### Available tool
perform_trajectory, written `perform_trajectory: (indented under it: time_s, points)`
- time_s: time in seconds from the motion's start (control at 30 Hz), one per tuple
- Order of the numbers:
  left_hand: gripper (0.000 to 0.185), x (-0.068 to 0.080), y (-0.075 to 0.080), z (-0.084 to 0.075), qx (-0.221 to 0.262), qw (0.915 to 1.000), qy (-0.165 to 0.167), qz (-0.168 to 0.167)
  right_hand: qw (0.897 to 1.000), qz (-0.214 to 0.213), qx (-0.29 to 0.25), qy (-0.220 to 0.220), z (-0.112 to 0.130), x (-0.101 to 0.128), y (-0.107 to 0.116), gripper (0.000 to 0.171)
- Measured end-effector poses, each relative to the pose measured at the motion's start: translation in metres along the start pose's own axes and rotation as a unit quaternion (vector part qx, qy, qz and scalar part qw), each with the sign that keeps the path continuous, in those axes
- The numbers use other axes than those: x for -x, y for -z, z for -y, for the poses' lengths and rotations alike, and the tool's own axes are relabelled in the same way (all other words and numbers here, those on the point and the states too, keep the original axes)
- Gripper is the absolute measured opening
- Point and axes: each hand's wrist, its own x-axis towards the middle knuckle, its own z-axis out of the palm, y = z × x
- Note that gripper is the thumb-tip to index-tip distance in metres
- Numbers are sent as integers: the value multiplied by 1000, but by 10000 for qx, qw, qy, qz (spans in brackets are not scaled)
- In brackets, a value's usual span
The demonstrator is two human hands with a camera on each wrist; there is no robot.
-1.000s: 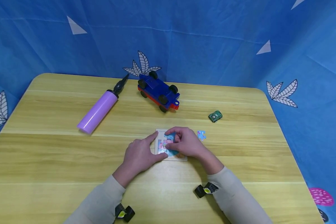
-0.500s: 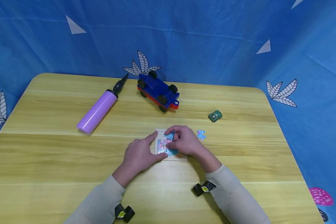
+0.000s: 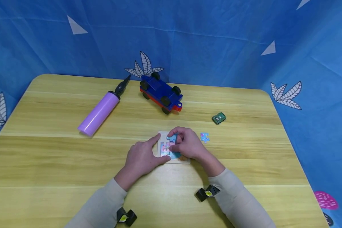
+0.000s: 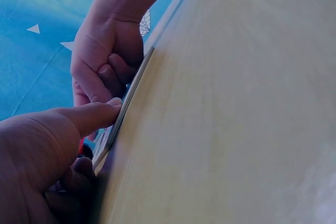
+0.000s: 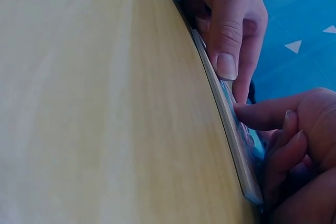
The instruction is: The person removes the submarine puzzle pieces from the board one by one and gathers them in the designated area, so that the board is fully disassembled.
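A small jigsaw puzzle board [image 3: 163,137] with a pale rim lies on the table, partly filled with pieces in blue and pink. My left hand [image 3: 142,157] holds its left side, forefinger at the far corner and thumb over the near edge. In the left wrist view that thumb [image 4: 100,116] rests on the board's edge. My right hand [image 3: 189,144] is over the board's right half, thumb and forefinger pinching a blue puzzle piece [image 3: 172,139] at the picture's surface. Its other fingers are curled and hide part of the picture. A loose blue puzzle piece [image 3: 205,137] lies just right of the board.
Behind the hands, a toy vehicle [image 3: 161,91] in blue and red lies with its wheels up. A purple hand pump [image 3: 99,113] with a black nozzle is at the back left. To the right sits a small green toy car [image 3: 218,118]. A blue curtain [image 3: 205,41] hangs behind the table.
The right hand and forearm have shifted very slightly left over the board, the pinch unchanged. The left hand and the objects stay in place.
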Motion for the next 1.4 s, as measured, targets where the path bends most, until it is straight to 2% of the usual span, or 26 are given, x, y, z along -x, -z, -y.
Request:
perform_trajectory:
  time_s: [0.2,0.37,0.63,0.9,1.4]
  points:
    - [95,1,-1,1,-28,9999,-95,-96,9998,-176,-66,70,-4,1,-2,31]
    - [96,1,-1,1,-17,10000,-45,-69,9993,-333,-83,138,-5,3,-2,37]
    - [98,0,0,0,-2,10000,81,37,9977,-665,56,-81,-3,12,6,44]
    - [98,1,-1,1,-24,9999,112,26,9979,-534,226,-287,-5,14,9,44]
    - [97,1,-2,1,-14,10000,-1,-49,9981,-352,432,-259,-6,11,12,32]
